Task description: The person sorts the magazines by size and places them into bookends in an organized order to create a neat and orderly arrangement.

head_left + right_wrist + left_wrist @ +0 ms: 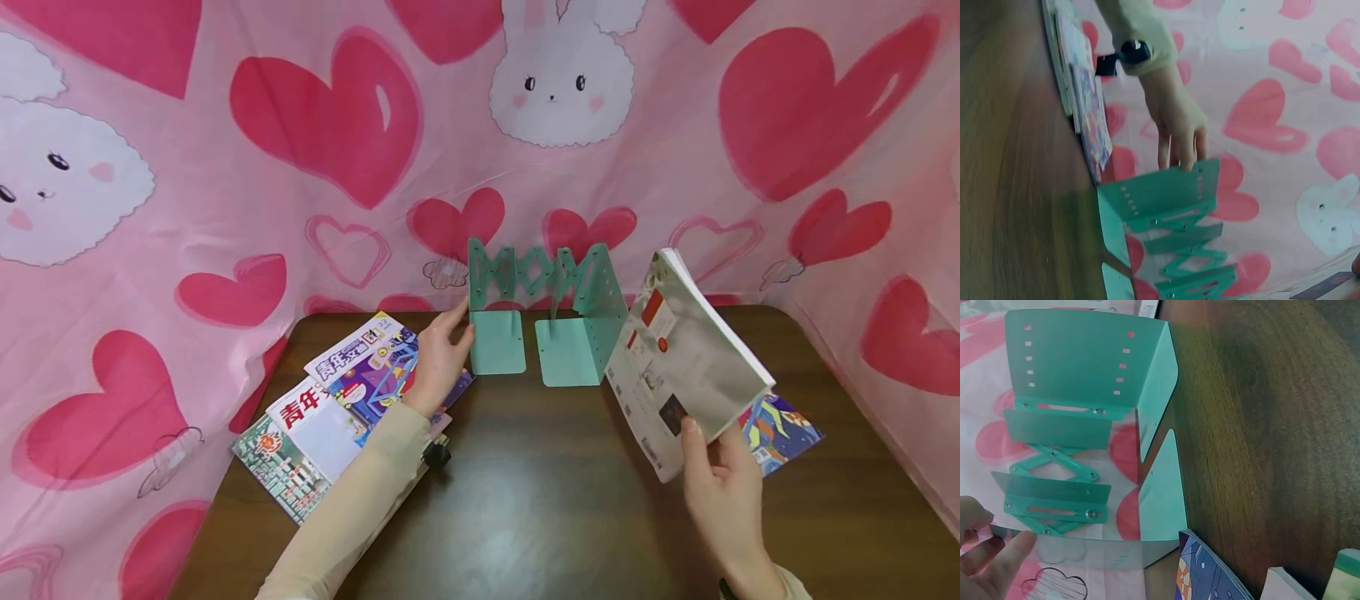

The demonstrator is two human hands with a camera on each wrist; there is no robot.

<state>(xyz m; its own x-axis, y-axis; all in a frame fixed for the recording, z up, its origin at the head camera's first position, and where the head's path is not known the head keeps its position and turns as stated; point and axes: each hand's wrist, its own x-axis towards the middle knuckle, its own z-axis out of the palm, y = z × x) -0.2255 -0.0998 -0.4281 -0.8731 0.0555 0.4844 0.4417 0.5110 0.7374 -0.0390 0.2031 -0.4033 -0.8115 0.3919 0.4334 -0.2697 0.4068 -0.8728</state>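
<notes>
A green metal expandable bookend (536,333) stands at the back of the table, its folding lattice spread between two upright end panels. My left hand (438,358) is at its left panel; in the right wrist view the left hand's fingertips (1186,164) lap over that panel's edge and pinch it. Off to the right, my right hand (723,492) grips a thick, pale magazine (667,367) by its lower corner, thumb on the cover. The magazine is tilted in front of the bookend's right side. Only a bit of the right hand appears in the right wrist view.
Several overlapping magazines (337,408) lie at the left of the brown table (525,500), under my left forearm. Behind the held magazine, a colourful magazine (783,429) lies partly hidden. A pink heart-and-rabbit cloth (450,125) hangs close behind the table.
</notes>
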